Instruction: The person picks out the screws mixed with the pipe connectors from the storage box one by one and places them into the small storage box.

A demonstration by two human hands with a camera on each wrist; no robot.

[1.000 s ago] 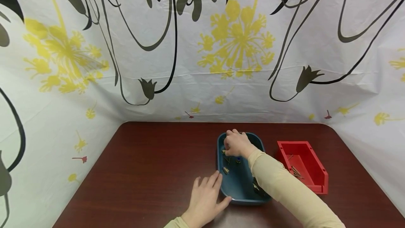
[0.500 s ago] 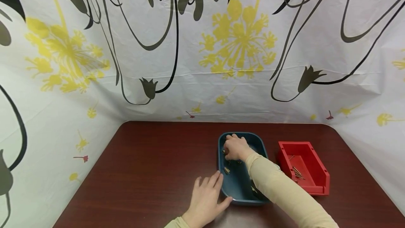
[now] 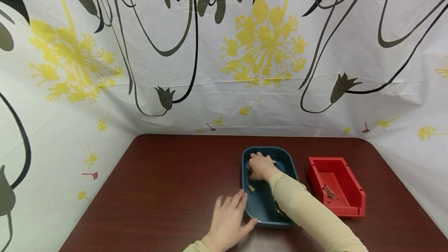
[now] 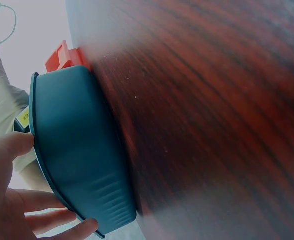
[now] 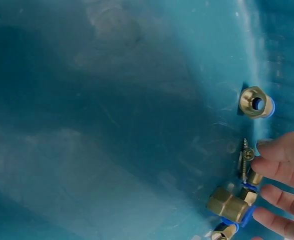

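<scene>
Overhead, the right hand (image 3: 259, 166) reaches down into the blue tray (image 3: 290, 158), knuckles up, fingers curled toward the small parts on its floor; whether anything is pinched yet cannot be told from here. The left hand (image 3: 229, 221) lies flat on the table (image 3: 168, 189), fingers straight, thumb against the tray's near corner. A red bin (image 3: 353, 189) sits just beside the tray on the right, a few screws (image 3: 328, 191) in it.

The left wrist view shows the tray's outer wall (image 4: 76, 150) with the thumb and fingertips touching its rim — bracing it, not gripping.

In the right wrist view, the fingertips (image 5: 279, 160) close around a screw (image 5: 245, 160) lying on the tray floor, right against a cluster of brass fittings (image 5: 229, 202) with blue collars; another fitting (image 5: 255, 101) lies apart, further along the wall.

The likely trouble is crowding: the screw is thin and flat on a smooth floor, so it may slip, or the fingers may drag a fitting up with it.
</scene>
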